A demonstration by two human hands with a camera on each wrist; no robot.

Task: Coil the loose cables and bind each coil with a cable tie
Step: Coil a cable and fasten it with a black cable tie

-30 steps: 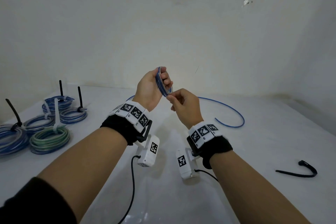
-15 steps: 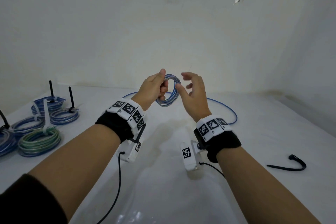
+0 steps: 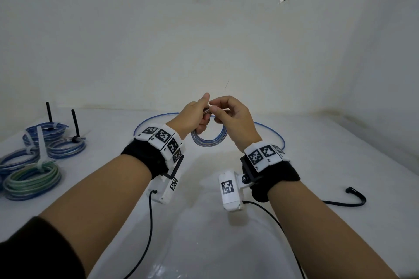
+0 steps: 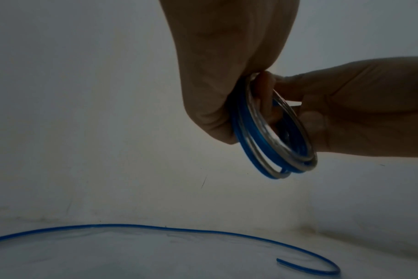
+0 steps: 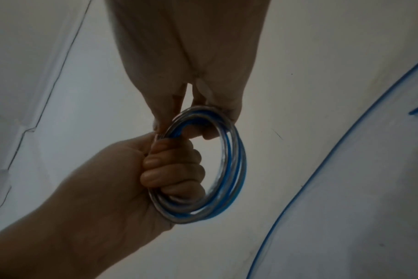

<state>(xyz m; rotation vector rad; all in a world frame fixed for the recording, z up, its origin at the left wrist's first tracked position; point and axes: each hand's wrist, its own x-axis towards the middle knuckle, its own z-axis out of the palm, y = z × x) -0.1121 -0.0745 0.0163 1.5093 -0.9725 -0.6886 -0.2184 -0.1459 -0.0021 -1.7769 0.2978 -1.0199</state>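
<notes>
A small coil of blue and clear cable hangs in the air above the white table. My left hand grips the coil on its left side, fingers curled through the ring. My right hand pinches the coil's top with thumb and fingertips. The cable's loose tail runs behind the hands across the table and ends in a curl. A black cable tie lies on the table at the right, away from both hands.
Several bound coils lie at the table's left: a green one with a white tie, and blue ones with black or white ties standing up. Walls close off the table at the back and the right.
The coil has swung from edge-on to hanging below the hands. My right hand opened half a second ago and now pinches the coil's top. The hands have lowered slightly.
</notes>
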